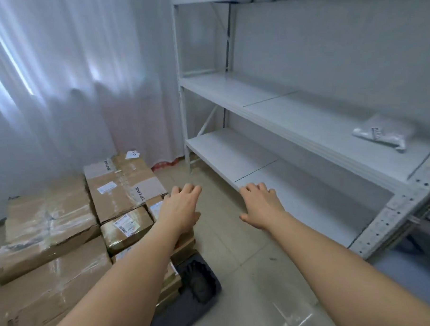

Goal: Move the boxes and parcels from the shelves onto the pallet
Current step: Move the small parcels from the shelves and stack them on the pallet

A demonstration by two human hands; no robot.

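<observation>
Parcel (383,132), a white soft bag, lies on the middle shelf (309,122), up and to the right of both hands, its long axis roughly along the shelf front. Right hand (262,209) is nearer; left hand (181,210) hovers beside the stacked boxes (119,190). Both hands are empty, fingers loosely spread. Reaching with the right hand is likely the shorter path.

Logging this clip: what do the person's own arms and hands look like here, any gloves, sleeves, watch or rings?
Both arms are bare as far up as the view shows, with no sleeve visible. The left hand and the right hand wear no gloves. No watch, wristband or ring can be seen, and no markings show on either forearm.
</observation>
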